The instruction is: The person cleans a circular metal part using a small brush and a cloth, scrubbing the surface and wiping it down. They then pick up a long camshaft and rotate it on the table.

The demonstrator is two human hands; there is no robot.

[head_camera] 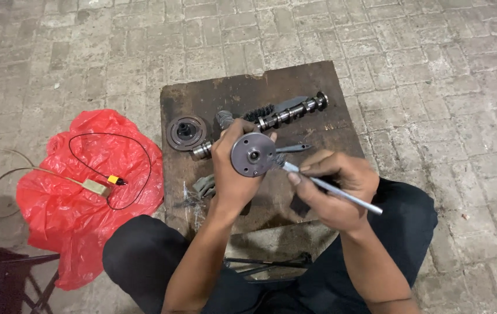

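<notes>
My left hand grips a round grey metal disc with a small centre hole, held upright above a dark wooden board. My right hand holds a thin silver metal rod, its tip touching the disc's lower right edge. On the board beyond the hands lies a long camshaft, with a black wire brush beside it. A dark round pulley-like part rests at the board's left.
A red plastic bag lies on the paving to the left, with a black cable and a small yellow-tipped device on it. A small grey part sits on the board near my left wrist. Black metal bars lie between my knees.
</notes>
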